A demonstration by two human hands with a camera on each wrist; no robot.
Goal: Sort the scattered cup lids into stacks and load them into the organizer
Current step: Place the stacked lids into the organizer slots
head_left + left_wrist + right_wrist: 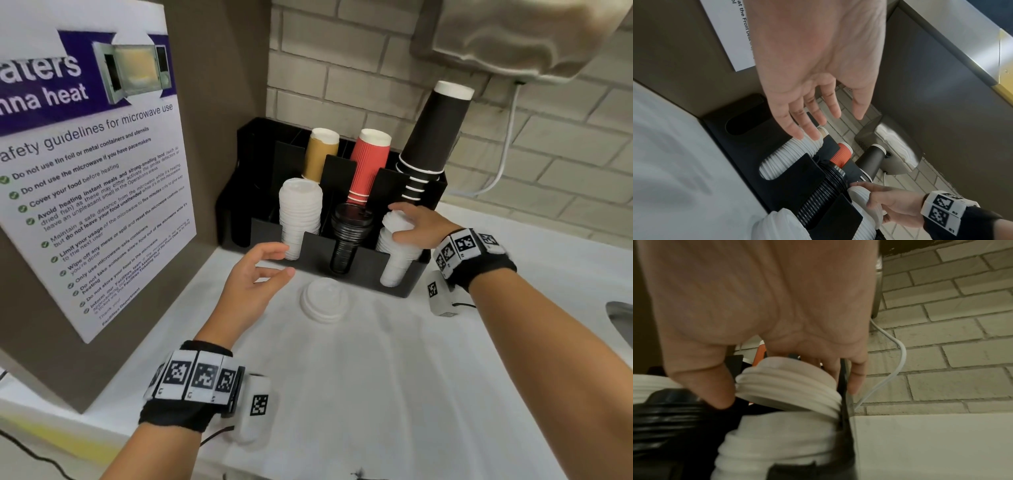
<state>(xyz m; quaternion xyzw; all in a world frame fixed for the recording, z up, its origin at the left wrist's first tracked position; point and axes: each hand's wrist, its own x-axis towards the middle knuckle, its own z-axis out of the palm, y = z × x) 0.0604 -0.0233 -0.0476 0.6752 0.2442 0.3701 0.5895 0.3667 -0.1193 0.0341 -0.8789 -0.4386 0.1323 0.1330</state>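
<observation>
Right hand: thumb and fingers curled round a short stack of white lids, held tilted on the taller white stack in the right front slot of the organizer.
Left hand: wide, fingers relaxed, holding nothing; hovers over the counter just before the left front slot's white lids.
Middle slot: black lids.
Counter: loose lid stack just before the organizer, between the hands; bare surface in front of it.

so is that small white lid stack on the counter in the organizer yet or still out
Still out. The small white lid stack lies on the white counter in front of the black organizer, and neither hand touches it.
</observation>
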